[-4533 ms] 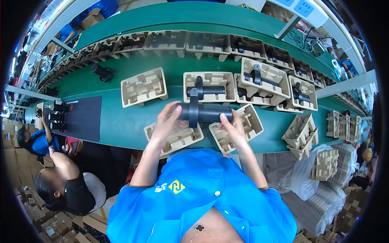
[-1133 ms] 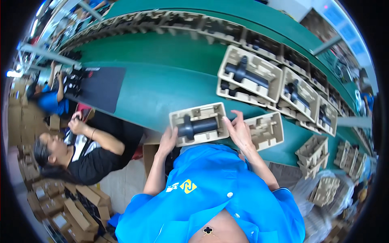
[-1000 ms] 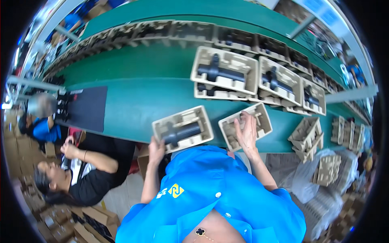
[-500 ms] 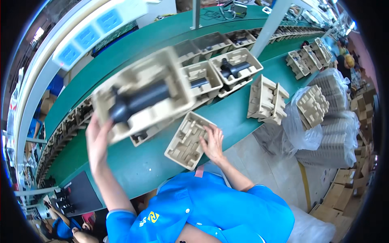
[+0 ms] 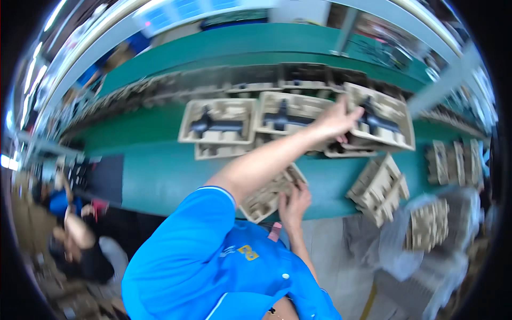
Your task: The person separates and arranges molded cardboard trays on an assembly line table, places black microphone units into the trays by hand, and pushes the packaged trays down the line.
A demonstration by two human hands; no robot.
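My left arm reaches across to the right, and its hand (image 5: pixel 341 120) grips the left edge of a beige moulded-pulp tray (image 5: pixel 397 109). In that tray lies a black tubular device (image 5: pixel 380 124) with a crosspiece. Two similar trays stand to its left: a middle tray (image 5: pixel 314 108) and a left tray (image 5: pixel 234 110), each holding a black device. More trays are partly visible beneath them. Close to my body, my right hand (image 5: pixel 295 205) has its fingers curled over the right edge of a pulp tray (image 5: pixel 258 205) with no device visible inside; my left arm partly covers it.
Behind is a long row of filled trays (image 5: pixel 253 80) on the green bench (image 5: pixel 154 176). Pulp trays on edge (image 5: pixel 378 186) stand at right, near plastic-wrapped tray stacks (image 5: pixel 432 256). A metal post (image 5: pixel 453 80) rises at right. Another person (image 5: pixel 85 240) is at lower left.
The view has turned. My left hand has let go of the filled tray it held, now at the row's left end, and has moved right to another. My right hand stays at the near tray.
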